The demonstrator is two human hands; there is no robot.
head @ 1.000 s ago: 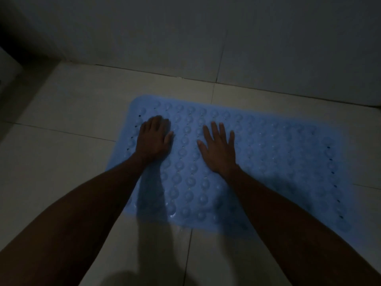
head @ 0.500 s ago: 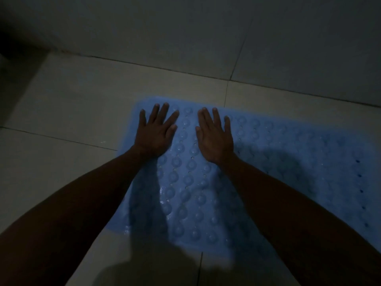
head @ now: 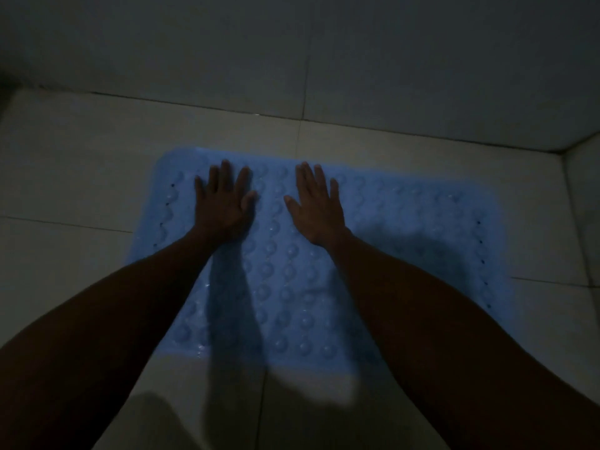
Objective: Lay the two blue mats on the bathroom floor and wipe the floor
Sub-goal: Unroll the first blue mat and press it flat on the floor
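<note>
Nearest to us, our two bare forearms reach forward over the pale tiled floor (head: 65, 177), and their shadows fall across the near edge of the mat (head: 406, 222). The mat is blue, studded with round bumps and dotted with small holes along its short sides, and it lies flat on the floor, spanning a grout line. We see only one mat. Our left hand (head: 224, 203) lies palm down on the mat's left part, fingers spread wide and holding nothing. Our right hand (head: 316, 209) lies flat just beside it, well apart from the mat's right edge, fingers also splayed and empty. Both sets of fingertips come near the mat's far edge. Beyond that, a strip of bare floor runs to the dim tiled wall (head: 422, 60).
</note>
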